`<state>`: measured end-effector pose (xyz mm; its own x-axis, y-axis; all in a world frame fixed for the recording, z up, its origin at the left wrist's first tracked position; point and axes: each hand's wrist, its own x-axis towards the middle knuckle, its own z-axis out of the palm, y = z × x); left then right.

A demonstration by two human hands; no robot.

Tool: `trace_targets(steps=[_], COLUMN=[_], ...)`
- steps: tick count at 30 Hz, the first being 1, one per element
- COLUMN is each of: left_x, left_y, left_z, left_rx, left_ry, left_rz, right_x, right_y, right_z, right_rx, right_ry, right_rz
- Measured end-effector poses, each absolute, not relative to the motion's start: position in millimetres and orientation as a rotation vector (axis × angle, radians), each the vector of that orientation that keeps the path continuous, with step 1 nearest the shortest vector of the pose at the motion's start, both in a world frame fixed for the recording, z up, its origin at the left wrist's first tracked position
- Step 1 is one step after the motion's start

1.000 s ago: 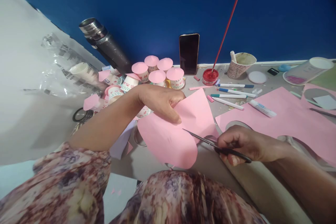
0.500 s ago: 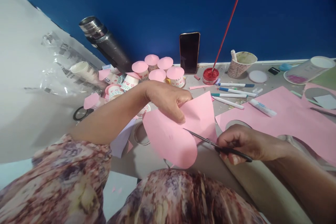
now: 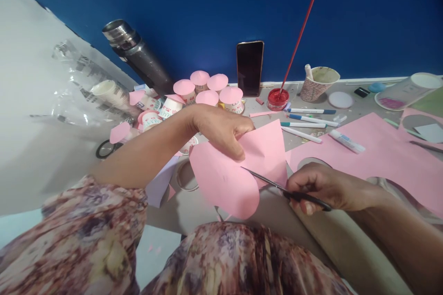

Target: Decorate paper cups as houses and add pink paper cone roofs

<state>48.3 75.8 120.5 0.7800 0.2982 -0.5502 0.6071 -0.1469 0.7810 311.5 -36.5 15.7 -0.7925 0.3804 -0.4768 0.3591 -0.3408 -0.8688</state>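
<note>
My left hand (image 3: 221,128) pinches the top edge of a pink paper piece (image 3: 235,175) with a rounded lower edge, held above the table's front. My right hand (image 3: 325,186) grips black-handled scissors (image 3: 277,186), whose blades reach into the paper from the right, near its middle. A large pink sheet (image 3: 380,156) with round holes cut out of it lies flat to the right.
Several paper cups topped with pink cones (image 3: 207,94) cluster at the back left beside a steel flask (image 3: 134,53). A phone (image 3: 249,68) leans on the blue wall. A red paint pot with a brush (image 3: 277,98), several markers (image 3: 308,122) and a glue stick (image 3: 346,142) lie behind.
My left hand has shifted the pink paper slightly right and up, turning it a little. The scissors have stayed in the cut, with the blades a bit further into the paper.
</note>
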Motion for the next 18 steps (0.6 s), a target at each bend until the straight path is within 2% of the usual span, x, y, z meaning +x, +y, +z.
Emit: trace_targets(steps=[3,5,9,10,12,15,18], left_x=[48,44,14,4,-16,-27,-10], left_y=[76,69,26,10,-22,-65,-90], left_z=[124,129,132,128,109,65,19], left_rx=[1.763,1.850,1.934,1.865,1.614,1.120,0.652], left_ry=[0.722,0.827,1.237,1.330,1.340,1.141,0.966], left_rz=[-0.297,-0.103,0.879,1.010,0.905,0.410,0.432], right_x=[311,311,312,312,312,311,308], right_y=[-37,-37,-36,-35,-34,-34,-35], right_z=[13,10,2,0,-3,-6,-4], right_rx=[-1.013,-1.025,-1.114,-1.123,-1.096,-1.029,-0.997], right_ry=[-1.752,-1.712,-1.655,-1.635,-1.590,-1.540,-1.518], right_rz=[2.360,2.347,2.244,2.223,2.211,2.221,2.247])
